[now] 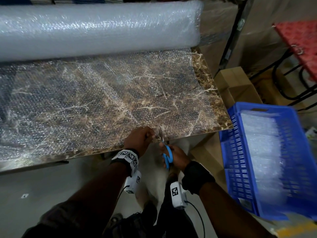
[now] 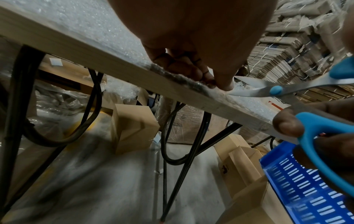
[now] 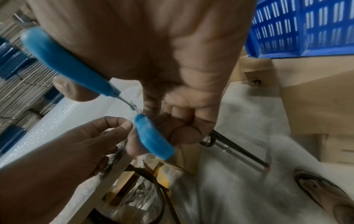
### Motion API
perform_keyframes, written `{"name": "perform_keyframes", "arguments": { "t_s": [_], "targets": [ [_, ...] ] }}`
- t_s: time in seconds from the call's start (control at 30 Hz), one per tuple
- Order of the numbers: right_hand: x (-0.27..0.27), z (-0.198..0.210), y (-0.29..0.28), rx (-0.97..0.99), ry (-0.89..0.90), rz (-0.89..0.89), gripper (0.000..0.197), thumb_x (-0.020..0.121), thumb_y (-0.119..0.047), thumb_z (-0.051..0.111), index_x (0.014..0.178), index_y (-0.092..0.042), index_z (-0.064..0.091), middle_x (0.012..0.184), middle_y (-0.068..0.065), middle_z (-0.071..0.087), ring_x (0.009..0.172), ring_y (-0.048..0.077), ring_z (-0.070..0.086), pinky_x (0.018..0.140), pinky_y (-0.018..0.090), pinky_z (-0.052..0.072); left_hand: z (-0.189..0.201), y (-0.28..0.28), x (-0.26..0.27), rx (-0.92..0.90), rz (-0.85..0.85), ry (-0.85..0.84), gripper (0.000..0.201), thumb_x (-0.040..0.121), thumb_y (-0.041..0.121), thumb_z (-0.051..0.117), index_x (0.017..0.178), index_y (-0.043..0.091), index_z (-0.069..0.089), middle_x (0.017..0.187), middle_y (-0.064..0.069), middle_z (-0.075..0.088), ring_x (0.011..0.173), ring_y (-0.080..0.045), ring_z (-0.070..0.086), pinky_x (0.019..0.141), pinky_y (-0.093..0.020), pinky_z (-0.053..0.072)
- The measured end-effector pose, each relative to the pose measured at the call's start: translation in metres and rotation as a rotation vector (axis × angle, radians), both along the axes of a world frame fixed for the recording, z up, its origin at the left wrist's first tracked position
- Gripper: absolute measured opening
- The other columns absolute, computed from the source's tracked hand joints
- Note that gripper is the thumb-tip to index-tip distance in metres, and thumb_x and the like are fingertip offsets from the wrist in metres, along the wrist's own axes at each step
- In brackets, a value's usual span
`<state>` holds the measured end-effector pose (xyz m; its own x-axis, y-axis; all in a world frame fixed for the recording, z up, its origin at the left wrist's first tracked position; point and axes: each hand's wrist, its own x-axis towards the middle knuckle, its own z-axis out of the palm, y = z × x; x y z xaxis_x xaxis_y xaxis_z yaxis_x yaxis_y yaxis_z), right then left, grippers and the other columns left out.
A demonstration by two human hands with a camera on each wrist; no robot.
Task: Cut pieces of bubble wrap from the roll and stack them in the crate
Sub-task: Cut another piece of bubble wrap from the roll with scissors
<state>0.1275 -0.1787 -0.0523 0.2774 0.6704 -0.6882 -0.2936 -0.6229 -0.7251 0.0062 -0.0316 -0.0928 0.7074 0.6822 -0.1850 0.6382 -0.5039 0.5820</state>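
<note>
A: Surface? Marble-pattern table [image 1: 208, 93], bubble wrap sheet [image 1: 103, 100] laid over it.

B: Your left hand [image 1: 139, 139] pinches the sheet's near edge; beside those fingertips, your right hand [image 1: 176, 158] grips blue-handled scissors [image 1: 167, 154], blades parted.

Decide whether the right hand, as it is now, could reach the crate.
Probably yes: the crate stands right beside the right hand with nothing between, though that hand holds scissors.

The big roll [image 1: 96, 28] walls off the bench [image 1: 221, 109] from nine to one o'clock, the blue crate [image 1: 231, 152] crowds its three o'clock corner above cardboard boxes [image 1: 240, 90], while the sheet-covered middle lies flat and passable.
</note>
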Motion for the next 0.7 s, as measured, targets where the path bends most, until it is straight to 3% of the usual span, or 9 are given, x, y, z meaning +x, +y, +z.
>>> {"name": "perform_keyframes", "arguments": {
  "t_s": [0.2, 0.3, 0.4, 0.57, 0.7],
  "targets": [
    [0.008, 0.005, 0.021, 0.031, 0.009, -0.004, 0.074, 0.065, -0.071, 0.063, 0.102, -0.007, 0.065, 0.078, 0.006, 0.057, 0.061, 0.018, 0.06, 0.06, 0.034, 0.055, 0.008, 0.001, -0.001, -0.066, 0.026, -0.06, 0.009, 0.092, 0.037, 0.058, 0.099, 0.033, 0.062, 0.092, 0.009, 0.059, 0.08, -0.011, 0.054, 0.066, -0.027, 0.038],
    [0.01, 0.006, 0.03, 0.029, 0.022, 0.004, 0.058, 0.071, -0.071, 0.062, 0.09, -0.016, 0.067, 0.079, 0.005, 0.057, 0.065, 0.019, 0.06, 0.062, 0.034, 0.054, 0.01, 0.002, -0.001, -0.085, 0.036, -0.05, 0.009, 0.093, 0.037, 0.059, 0.099, 0.031, 0.062, 0.092, 0.009, 0.059, 0.079, -0.011, 0.055, 0.065, -0.027, 0.038],
    [0.013, 0.007, 0.035, 0.002, 0.001, 0.001, 0.048, 0.086, -0.059, 0.06, 0.096, -0.012, 0.066, 0.081, 0.005, 0.059, 0.065, 0.018, 0.06, 0.063, 0.032, 0.055, 0.01, 0.003, -0.001, -0.104, 0.047, -0.037, 0.008, 0.093, 0.037, 0.059, 0.098, 0.032, 0.061, 0.094, 0.007, 0.063, 0.082, -0.015, 0.06, 0.07, -0.032, 0.049],
    [0.014, 0.003, 0.039, -0.005, -0.086, -0.007, 0.043, 0.083, -0.057, 0.066, 0.078, -0.015, 0.066, 0.066, 0.005, 0.06, 0.054, 0.016, 0.06, 0.053, 0.027, 0.05, 0.004, 0.004, -0.002, -0.159, 0.118, -0.044, 0.008, 0.091, 0.046, 0.058, 0.095, 0.039, 0.059, 0.09, 0.015, 0.065, 0.079, -0.009, 0.063, 0.073, -0.033, 0.054],
    [0.012, 0.0, 0.034, 0.021, -0.129, -0.009, 0.03, 0.087, -0.045, 0.067, 0.072, -0.019, 0.065, 0.067, 0.009, 0.059, 0.053, 0.017, 0.058, 0.052, 0.025, 0.05, 0.005, 0.005, -0.002, -0.155, 0.116, -0.021, 0.01, 0.09, 0.048, 0.058, 0.094, 0.039, 0.059, 0.09, 0.015, 0.065, 0.081, -0.01, 0.062, 0.075, -0.033, 0.053]
  ]
}}
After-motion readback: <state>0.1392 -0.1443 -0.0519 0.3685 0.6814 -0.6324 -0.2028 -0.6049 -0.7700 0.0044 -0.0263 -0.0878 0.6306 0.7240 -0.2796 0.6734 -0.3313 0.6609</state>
